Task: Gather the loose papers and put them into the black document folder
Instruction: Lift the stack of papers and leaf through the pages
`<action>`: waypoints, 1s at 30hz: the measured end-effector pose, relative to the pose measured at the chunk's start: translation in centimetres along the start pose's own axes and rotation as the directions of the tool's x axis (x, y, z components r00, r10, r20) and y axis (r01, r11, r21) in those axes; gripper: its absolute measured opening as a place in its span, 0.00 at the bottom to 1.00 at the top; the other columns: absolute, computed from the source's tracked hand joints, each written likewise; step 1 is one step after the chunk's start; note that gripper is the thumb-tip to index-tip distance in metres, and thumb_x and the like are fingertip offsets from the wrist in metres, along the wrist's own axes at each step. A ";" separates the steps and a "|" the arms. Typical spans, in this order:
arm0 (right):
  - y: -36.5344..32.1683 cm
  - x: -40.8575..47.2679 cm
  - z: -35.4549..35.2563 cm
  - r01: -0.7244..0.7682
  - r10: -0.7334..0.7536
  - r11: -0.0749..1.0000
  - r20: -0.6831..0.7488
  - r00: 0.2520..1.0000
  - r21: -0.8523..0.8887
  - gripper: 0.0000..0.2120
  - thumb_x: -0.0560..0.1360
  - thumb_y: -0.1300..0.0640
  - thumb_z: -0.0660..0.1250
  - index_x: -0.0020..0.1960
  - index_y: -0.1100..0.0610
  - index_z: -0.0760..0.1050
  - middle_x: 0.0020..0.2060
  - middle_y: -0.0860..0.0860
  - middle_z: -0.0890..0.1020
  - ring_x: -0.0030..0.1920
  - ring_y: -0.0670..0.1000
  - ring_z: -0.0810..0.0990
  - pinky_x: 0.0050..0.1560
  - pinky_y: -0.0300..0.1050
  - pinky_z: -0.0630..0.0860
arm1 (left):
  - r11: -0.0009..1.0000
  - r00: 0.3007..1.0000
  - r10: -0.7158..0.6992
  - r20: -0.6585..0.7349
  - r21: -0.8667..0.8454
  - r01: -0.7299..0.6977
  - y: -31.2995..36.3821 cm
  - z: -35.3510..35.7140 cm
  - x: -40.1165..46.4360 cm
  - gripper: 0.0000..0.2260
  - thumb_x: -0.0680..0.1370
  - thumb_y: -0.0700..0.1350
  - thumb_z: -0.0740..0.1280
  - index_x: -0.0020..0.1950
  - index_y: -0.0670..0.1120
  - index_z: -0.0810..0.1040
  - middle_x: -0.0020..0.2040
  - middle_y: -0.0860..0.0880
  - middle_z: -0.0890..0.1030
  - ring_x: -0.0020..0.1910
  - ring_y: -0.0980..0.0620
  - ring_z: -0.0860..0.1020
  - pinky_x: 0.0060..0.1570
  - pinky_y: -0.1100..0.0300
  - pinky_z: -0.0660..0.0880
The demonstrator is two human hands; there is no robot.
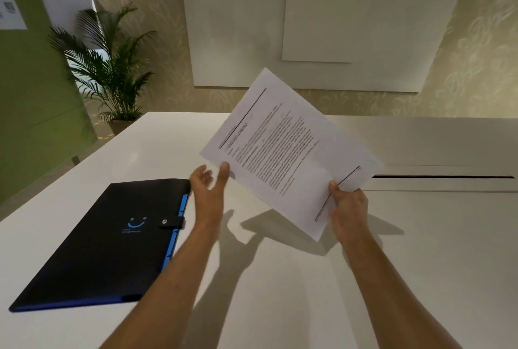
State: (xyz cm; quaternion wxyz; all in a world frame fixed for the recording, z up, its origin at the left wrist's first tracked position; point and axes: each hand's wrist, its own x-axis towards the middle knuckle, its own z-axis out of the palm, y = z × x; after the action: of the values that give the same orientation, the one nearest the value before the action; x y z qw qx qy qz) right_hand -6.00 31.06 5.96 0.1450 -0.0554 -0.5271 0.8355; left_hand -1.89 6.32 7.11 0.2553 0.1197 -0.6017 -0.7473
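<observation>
A stack of printed white papers [288,149] is held tilted in the air above the white table [280,278]. My right hand [349,205] pinches the stack at its lower right edge, thumb on top. My left hand [208,183] is open just left of the papers' lower left corner, its thumb touching or nearly touching that edge. The black document folder [112,245] lies flat on the table to the left, shut with a snap strap, blue tabs showing along its right side and a blue smile logo on the cover.
A long dark cable slot [443,177] runs across the table at the right. A potted palm [112,68] stands beyond the table's far left corner. White boards [322,29] hang on the wall behind. A green wall is at the left.
</observation>
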 end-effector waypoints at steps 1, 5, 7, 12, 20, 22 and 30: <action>0.4 -0.4 0.5 -0.028 0.029 0.999 -0.025 0.999 0.023 0.11 0.75 0.66 0.68 0.57 0.59 0.78 0.50 0.49 0.84 0.43 0.43 0.83 0.35 0.32 0.77 | 0.994 0.997 -0.065 0.036 -0.085 0.068 -0.3 0.9 -1.0 0.37 0.68 0.63 0.71 0.71 0.51 0.61 0.67 0.46 0.72 0.64 0.48 0.72 0.65 0.45 0.69; 2.5 -2.2 2.3 -0.173 0.182 0.977 -0.062 0.981 0.122 0.12 0.76 0.67 0.67 0.59 0.59 0.76 0.51 0.51 0.83 0.41 0.43 0.81 0.31 0.32 0.76 | 0.921 0.969 -0.130 0.211 -0.337 0.197 -0.9 4.0 -3.0 0.33 0.71 0.56 0.72 0.73 0.54 0.64 0.68 0.48 0.75 0.65 0.47 0.74 0.65 0.41 0.70; 3.5 -3.1 2.8 -0.231 0.241 0.961 -0.048 0.969 0.149 0.12 0.76 0.66 0.67 0.58 0.58 0.77 0.50 0.51 0.84 0.39 0.43 0.84 0.30 0.33 0.77 | 0.929 0.985 -0.077 0.157 -0.348 0.128 -0.5 4.6 -2.9 0.28 0.76 0.49 0.70 0.73 0.54 0.65 0.67 0.49 0.76 0.66 0.48 0.74 0.67 0.42 0.68; 4.7 -4.2 3.1 -0.295 0.292 0.911 0.057 0.955 0.287 0.18 0.75 0.68 0.66 0.63 0.57 0.76 0.51 0.52 0.86 0.47 0.50 0.85 0.38 0.42 0.81 | 0.977 0.999 0.019 0.037 -0.212 -0.010 0.2 4.2 -1.6 0.20 0.77 0.45 0.69 0.69 0.50 0.71 0.59 0.49 0.81 0.55 0.52 0.81 0.52 0.51 0.80; 1.3 -2.1 1.6 0.159 -0.137 0.957 0.105 0.985 -0.243 0.42 0.67 0.64 0.74 0.74 0.48 0.58 0.69 0.49 0.69 0.66 0.46 0.70 0.60 0.43 0.67 | 0.955 0.938 0.289 0.188 0.014 -0.297 2.6 1.9 -0.2 0.08 0.77 0.50 0.68 0.55 0.59 0.76 0.50 0.60 0.82 0.49 0.56 0.81 0.39 0.65 0.79; -0.6 -1.7 2.2 0.247 -0.174 0.941 0.297 0.939 -0.229 0.36 0.66 0.61 0.73 0.71 0.51 0.63 0.62 0.48 0.76 0.59 0.45 0.78 0.54 0.41 0.77 | 0.950 0.925 0.294 0.240 0.036 -0.311 2.8 1.7 -0.2 0.09 0.77 0.51 0.67 0.57 0.59 0.76 0.51 0.58 0.82 0.50 0.51 0.82 0.40 0.62 0.80; -2.6 -1.9 3.7 0.384 -0.298 0.901 0.353 0.887 -0.204 0.15 0.70 0.60 0.68 0.53 0.45 0.73 0.49 0.45 0.83 0.49 0.47 0.83 0.43 0.37 0.80 | 0.946 0.926 0.322 0.195 -0.028 -0.323 2.7 2.4 -1.1 0.09 0.76 0.50 0.67 0.56 0.58 0.76 0.50 0.59 0.82 0.49 0.52 0.82 0.39 0.62 0.80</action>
State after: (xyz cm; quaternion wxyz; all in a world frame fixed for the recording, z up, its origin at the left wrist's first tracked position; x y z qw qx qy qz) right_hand -4.64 28.34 9.85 0.1964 0.1530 -0.6527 0.7155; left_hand -1.51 8.48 10.13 0.3135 -0.0550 -0.6371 -0.7020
